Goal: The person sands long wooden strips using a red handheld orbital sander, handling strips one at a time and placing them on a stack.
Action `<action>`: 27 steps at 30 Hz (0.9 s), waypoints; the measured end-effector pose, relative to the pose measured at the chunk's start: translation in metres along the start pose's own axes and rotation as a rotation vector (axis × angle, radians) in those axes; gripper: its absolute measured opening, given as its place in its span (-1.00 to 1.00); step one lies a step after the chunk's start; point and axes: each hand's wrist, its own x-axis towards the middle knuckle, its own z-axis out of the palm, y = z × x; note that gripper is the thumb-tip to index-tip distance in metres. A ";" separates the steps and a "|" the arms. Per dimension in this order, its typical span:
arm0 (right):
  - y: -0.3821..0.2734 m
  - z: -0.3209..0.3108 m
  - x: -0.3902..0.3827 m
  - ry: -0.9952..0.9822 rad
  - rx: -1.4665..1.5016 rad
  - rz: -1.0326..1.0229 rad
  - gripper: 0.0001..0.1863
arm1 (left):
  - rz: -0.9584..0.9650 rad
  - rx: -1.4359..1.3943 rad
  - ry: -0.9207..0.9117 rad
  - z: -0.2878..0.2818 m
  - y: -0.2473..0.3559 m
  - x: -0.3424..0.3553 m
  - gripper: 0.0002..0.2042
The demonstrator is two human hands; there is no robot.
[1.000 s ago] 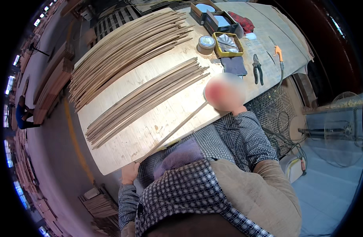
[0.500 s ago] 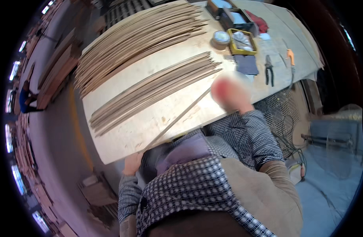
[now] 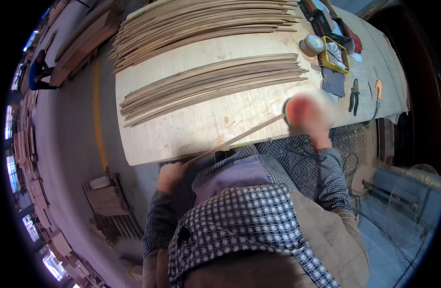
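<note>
A thin wooden strip (image 3: 239,137) slants across the near edge of the workbench. My left hand (image 3: 170,176) is closed around its lower left end, just off the bench edge. At the strip's upper right end, my right hand (image 3: 320,133) grips a round red thing (image 3: 299,110), too blurred to name. Strip and red thing meet there; exactly how they touch is smeared. Behind the strip, a bundle of similar thin strips (image 3: 206,86) lies on the pale bench top (image 3: 182,139), and a larger stack of strips (image 3: 206,29) lies farther back.
Right of the stacks stand a round tub (image 3: 312,45), a yellow basket (image 3: 335,56) with white cloth and dark boxes (image 3: 326,21). A dark cloth pad (image 3: 333,82), black-handled pliers (image 3: 354,97) and an orange-handled hose tool (image 3: 378,90) lie near. Another person (image 3: 39,72) is far left.
The whole view has turned, so the bench and its things appear farther right. Both hands remain at the strip's two ends; the red thing stays with my right hand.
</note>
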 end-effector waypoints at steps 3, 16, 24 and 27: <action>0.014 0.001 0.022 -0.074 -0.059 0.071 -0.21 | 0.023 -0.003 0.025 0.000 0.008 0.003 -0.63; -0.222 0.039 -0.050 -0.585 -0.029 -0.384 -0.35 | 0.123 -0.007 0.139 0.004 0.012 0.017 -0.66; -0.229 0.046 -0.071 -0.592 0.057 -0.559 -0.50 | 0.281 -0.022 0.262 0.000 0.006 0.016 -0.66; -0.201 0.019 -0.058 -0.554 -0.034 -0.301 -0.52 | 0.258 -0.055 0.286 0.012 -0.002 0.019 -0.66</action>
